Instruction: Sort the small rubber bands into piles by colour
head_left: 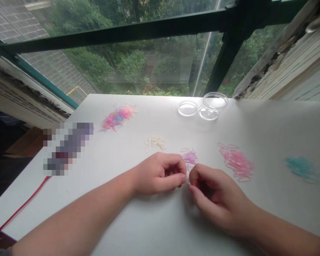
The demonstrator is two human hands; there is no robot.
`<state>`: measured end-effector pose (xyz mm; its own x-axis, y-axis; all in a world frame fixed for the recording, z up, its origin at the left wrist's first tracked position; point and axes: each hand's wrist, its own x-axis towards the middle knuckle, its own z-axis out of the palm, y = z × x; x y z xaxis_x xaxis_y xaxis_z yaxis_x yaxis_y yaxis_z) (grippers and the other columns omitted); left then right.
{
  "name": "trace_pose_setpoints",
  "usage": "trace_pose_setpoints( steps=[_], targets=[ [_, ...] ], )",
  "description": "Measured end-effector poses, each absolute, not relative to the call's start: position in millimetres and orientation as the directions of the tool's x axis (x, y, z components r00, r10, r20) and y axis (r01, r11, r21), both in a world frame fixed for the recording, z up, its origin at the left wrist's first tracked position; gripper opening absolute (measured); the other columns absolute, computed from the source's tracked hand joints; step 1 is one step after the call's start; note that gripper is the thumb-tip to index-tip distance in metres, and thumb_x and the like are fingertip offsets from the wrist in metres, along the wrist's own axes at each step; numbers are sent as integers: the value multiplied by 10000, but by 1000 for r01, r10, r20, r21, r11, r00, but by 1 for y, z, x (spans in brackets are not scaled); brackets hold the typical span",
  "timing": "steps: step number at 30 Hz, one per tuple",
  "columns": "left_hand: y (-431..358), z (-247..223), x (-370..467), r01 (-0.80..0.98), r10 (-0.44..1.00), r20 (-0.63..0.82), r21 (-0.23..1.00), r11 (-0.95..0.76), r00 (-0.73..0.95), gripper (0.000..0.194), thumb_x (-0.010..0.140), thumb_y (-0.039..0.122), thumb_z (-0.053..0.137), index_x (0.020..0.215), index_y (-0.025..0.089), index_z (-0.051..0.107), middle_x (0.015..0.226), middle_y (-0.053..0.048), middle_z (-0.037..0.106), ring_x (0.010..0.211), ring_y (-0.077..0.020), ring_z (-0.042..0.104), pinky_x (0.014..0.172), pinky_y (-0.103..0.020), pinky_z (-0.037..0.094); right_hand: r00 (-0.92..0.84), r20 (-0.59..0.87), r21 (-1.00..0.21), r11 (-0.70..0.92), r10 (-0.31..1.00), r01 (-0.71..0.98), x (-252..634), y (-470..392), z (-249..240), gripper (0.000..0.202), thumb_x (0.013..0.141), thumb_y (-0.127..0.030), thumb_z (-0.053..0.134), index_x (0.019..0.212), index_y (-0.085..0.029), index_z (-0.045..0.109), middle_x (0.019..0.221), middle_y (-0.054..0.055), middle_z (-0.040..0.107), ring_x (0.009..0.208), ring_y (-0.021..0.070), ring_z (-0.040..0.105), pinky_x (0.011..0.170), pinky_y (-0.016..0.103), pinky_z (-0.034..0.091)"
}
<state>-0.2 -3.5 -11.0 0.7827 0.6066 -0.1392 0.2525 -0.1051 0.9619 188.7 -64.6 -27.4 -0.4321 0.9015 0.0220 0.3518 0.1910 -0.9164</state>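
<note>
My left hand [162, 174] and my right hand [218, 195] meet above the white table, thumb and forefinger of each pinched together. A thin pale rubber band [188, 182] shows in the narrow gap between the fingertips; most of it is hidden. Just beyond the fingers lies a small heap of purple rubber bands [190, 157]. Cream bands [156, 142] are heaped past my left hand. Pink bands [237, 161] form a larger heap beyond my right hand, with teal bands [301, 167] farther right.
A mixed-colour heap of bands [118, 118] lies at the back left. Clear round dishes [188, 108] stand near the window edge, one resting tilted on another. A blurred-out object [69, 149] with a red cable [24, 204] lies along the table's left side.
</note>
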Motion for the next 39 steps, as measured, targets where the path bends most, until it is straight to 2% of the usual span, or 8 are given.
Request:
trace_pose_setpoints(
  steps=[10,19,22,27,29,34,39],
  targets=[
    [-5,-12,1,245,627,-158,968,-53,763,71,817,204,496,782,142,505,658,-4,562,571,-80,494,545,-190,393,-418,30,-914,194,908,356,187,-63,-28,151,769,-126,508,708,-206,396,598,-59,400,526,83,357,486,211,308],
    [-3,-13,-3,348,603,-151,911,-223,783,12,736,156,521,744,151,515,645,28,527,566,-68,433,527,-174,349,-397,26,-924,174,917,341,184,-63,-32,133,799,-175,478,713,-206,381,591,-54,384,533,94,358,494,219,299],
    [-3,-17,-3,345,620,-134,909,-233,773,19,718,160,525,733,151,521,614,38,494,539,-64,407,500,-172,327,-398,58,-925,199,916,323,183,-61,-36,139,798,-196,475,707,-204,370,590,-54,373,529,94,349,491,218,290],
    [-5,-21,-3,323,650,-105,919,-226,753,41,696,167,545,730,145,537,634,30,522,547,-66,421,504,-174,334,-372,91,-926,216,924,309,178,-55,-42,158,766,-234,493,689,-201,358,592,-50,362,541,98,337,500,222,274],
    [-5,-22,-2,295,657,-105,937,-186,747,42,692,171,551,718,144,533,630,23,537,544,-71,437,509,-178,348,-358,102,-928,218,928,301,177,-53,-44,174,751,-249,504,679,-200,353,589,-48,362,544,100,339,506,225,272],
    [-3,-26,-1,173,678,-151,984,36,719,107,721,237,570,735,142,523,618,2,563,497,-79,489,483,-189,381,-353,140,-927,248,925,281,176,-52,-48,173,767,-272,503,688,-200,367,594,-45,361,550,105,336,512,232,275],
    [-1,-31,-2,118,748,-113,992,47,654,192,698,297,645,748,126,571,651,-23,602,484,-79,507,458,-187,372,-357,182,-919,287,916,269,175,-52,-46,141,800,-241,481,708,-197,385,625,-36,392,580,115,359,535,236,303]
  ],
)
